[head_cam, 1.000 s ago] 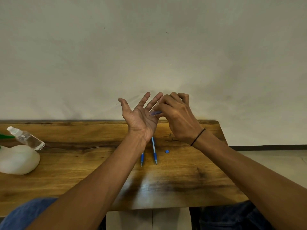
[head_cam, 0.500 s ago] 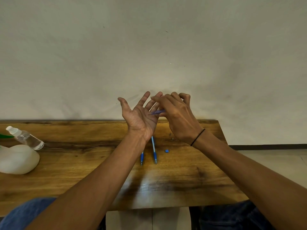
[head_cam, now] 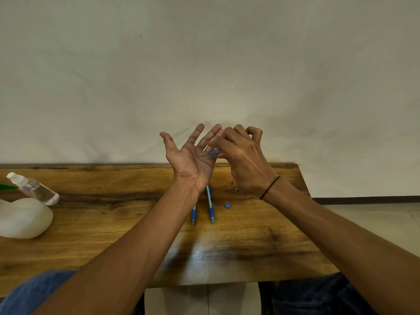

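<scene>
My left hand [head_cam: 189,155] is raised above the wooden table [head_cam: 113,235], palm toward me, fingers spread and straight. My right hand [head_cam: 244,160] is beside it, fingers curled, pinching a small blue pointed pen part [head_cam: 213,153] whose tip rests against the left palm. Two blue pens [head_cam: 211,208] lie side by side on the table under the left wrist; one of them is partly hidden by the forearm. A tiny blue cap piece [head_cam: 228,205] lies just right of them. Small metal bits [head_cam: 235,189] lie under the right wrist.
A clear spray bottle [head_cam: 34,189] leans on a white rounded object [head_cam: 22,218] at the table's left edge, with a green tip [head_cam: 6,186] beside it. A plain wall rises behind the table. My blue-jeaned knees show below the front edge.
The pen part's tip has shifted slightly along my left palm; both hands stay raised in nearly the same place.
</scene>
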A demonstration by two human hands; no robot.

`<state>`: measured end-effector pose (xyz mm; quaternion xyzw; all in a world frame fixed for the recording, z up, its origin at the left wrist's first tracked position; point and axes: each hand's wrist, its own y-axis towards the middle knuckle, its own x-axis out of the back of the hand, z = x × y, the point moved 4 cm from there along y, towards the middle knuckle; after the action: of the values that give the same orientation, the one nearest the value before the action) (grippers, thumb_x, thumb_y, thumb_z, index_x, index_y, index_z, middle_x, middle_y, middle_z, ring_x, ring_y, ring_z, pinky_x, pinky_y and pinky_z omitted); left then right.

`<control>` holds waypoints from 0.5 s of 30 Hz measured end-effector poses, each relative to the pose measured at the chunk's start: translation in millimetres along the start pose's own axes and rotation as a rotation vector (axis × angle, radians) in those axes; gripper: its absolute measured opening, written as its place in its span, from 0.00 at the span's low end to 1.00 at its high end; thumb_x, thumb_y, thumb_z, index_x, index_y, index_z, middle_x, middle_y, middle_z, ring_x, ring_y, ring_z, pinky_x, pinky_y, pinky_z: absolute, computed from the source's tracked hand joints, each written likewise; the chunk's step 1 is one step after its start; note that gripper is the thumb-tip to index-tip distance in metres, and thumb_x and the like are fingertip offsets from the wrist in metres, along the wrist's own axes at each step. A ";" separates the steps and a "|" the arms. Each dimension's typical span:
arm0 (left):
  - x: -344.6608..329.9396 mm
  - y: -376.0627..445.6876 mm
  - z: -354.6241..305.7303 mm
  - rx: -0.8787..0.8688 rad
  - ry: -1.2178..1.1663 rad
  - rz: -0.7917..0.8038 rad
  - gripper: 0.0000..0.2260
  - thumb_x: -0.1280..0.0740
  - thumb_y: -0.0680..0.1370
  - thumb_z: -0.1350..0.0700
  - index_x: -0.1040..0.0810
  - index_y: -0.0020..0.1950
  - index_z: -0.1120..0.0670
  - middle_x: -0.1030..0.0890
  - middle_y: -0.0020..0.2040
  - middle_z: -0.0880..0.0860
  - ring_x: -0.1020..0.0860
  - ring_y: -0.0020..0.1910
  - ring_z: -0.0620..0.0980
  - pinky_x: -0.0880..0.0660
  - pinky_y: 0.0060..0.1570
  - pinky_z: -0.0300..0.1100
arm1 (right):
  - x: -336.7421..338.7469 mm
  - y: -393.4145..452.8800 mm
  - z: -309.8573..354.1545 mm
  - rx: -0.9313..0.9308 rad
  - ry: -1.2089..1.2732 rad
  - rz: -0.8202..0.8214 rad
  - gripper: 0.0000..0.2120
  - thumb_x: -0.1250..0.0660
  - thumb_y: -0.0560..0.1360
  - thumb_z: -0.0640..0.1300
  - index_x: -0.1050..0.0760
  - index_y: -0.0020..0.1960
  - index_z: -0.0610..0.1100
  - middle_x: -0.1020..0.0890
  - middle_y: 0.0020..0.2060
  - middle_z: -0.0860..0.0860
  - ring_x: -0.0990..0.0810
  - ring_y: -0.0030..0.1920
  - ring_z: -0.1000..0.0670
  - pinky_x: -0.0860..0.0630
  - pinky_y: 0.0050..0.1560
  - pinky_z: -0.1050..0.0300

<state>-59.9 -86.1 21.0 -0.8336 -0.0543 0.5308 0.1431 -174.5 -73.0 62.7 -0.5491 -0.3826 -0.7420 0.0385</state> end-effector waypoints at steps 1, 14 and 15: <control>0.1 -0.1 0.0 0.001 0.003 0.004 0.45 0.51 0.78 0.24 0.32 0.78 0.60 0.22 0.68 0.69 0.23 0.69 0.67 0.17 0.53 0.55 | -0.2 -0.6 -0.3 -0.004 0.004 0.009 0.23 0.29 0.67 0.23 0.19 0.53 0.46 0.20 0.50 0.48 0.24 0.54 0.44 0.36 0.54 0.44; 9.6 -1.9 -15.5 -0.138 0.625 -0.243 0.11 0.29 0.80 0.51 0.14 0.55 0.57 0.12 0.48 0.58 0.13 0.49 0.55 0.17 0.47 0.46 | 10.1 -0.8 -19.8 -0.386 0.134 -0.118 0.10 0.26 0.77 0.39 0.17 0.57 0.42 0.18 0.51 0.45 0.21 0.54 0.42 0.32 0.56 0.42; 9.0 -2.4 -14.7 -0.136 0.630 -0.219 0.10 0.29 0.79 0.53 0.14 0.54 0.58 0.12 0.48 0.59 0.13 0.49 0.56 0.17 0.48 0.46 | 9.8 -1.3 -19.9 -0.395 0.143 -0.130 0.09 0.26 0.77 0.39 0.17 0.57 0.42 0.18 0.52 0.45 0.21 0.54 0.43 0.32 0.56 0.42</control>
<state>-42.6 -84.3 19.7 -0.9535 -0.1321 0.2238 0.1529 -194.6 -80.6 68.2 -0.4664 -0.2605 -0.8405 -0.0909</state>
